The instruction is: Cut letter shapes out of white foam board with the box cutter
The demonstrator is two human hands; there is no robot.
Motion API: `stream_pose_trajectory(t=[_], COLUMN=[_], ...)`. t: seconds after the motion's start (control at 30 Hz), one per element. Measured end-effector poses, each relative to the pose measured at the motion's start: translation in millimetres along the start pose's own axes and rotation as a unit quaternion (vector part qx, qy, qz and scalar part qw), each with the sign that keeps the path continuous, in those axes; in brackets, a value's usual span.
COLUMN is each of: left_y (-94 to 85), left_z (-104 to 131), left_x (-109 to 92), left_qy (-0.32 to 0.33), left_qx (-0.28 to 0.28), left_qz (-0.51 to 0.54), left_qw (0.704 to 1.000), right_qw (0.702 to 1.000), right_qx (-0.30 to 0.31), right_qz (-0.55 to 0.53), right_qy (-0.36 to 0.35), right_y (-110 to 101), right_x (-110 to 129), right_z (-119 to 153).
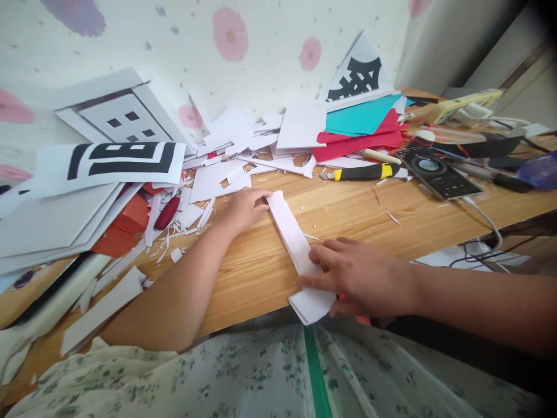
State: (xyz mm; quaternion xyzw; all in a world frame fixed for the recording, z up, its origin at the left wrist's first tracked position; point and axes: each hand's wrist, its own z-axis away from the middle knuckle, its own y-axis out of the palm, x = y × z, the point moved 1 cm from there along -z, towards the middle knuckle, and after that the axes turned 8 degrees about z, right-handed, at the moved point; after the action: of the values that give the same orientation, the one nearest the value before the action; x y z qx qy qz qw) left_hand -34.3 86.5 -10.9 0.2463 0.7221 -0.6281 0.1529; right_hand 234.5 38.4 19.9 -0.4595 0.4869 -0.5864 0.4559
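A long white strip of paper or thin board (289,229) lies slanting across the wooden desk, its near end jutting over the front edge. My left hand (247,210) pinches the far left corner of this strip between thumb and fingers. Lower down, my right hand (361,273) grips the near part, fingers across the top and the thumb by its right side. A crease or fold shows below those fingers, where a short flap (311,305) angles off. Something small and red (362,320) peeks out beneath my right hand; its kind is hidden.
White paper scraps (226,177) heap along the wall. A yellow-and-black utility knife (365,172) and a phone (437,171) with a cable lie right of centre. Stacked white boards (56,217) and a dark red oval tool (167,213) are at left. Teal sheets (361,119) lie behind.
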Motion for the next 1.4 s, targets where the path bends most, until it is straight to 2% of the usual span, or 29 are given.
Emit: stream_pose_trajectory(t=[0.43, 0.87, 1.2, 1.4], left_y=[-4.3, -17.2, -12.0, -14.3], left_z=[2, 6, 3, 0], left_x=[1, -2, 2, 8], left_qy=[-0.003, 0.009, 0.017, 0.043], left_qx=[-0.007, 0.052, 0.05, 0.035], left_qz=[0.066, 0.086, 0.058, 0.059], left_qw=[0.998, 0.995, 0.997, 0.997], right_qw=[0.999, 0.998, 0.997, 0.998], right_qx=[0.005, 0.023, 0.035, 0.01], right_qz=[-0.031, -0.053, -0.058, -0.007], right_qy=[-0.016, -0.033, -0.035, -0.058], right_y=[-5, -7, -10, -12], right_x=[25, 27, 28, 28], right_z=[-5, -11, -12, -14])
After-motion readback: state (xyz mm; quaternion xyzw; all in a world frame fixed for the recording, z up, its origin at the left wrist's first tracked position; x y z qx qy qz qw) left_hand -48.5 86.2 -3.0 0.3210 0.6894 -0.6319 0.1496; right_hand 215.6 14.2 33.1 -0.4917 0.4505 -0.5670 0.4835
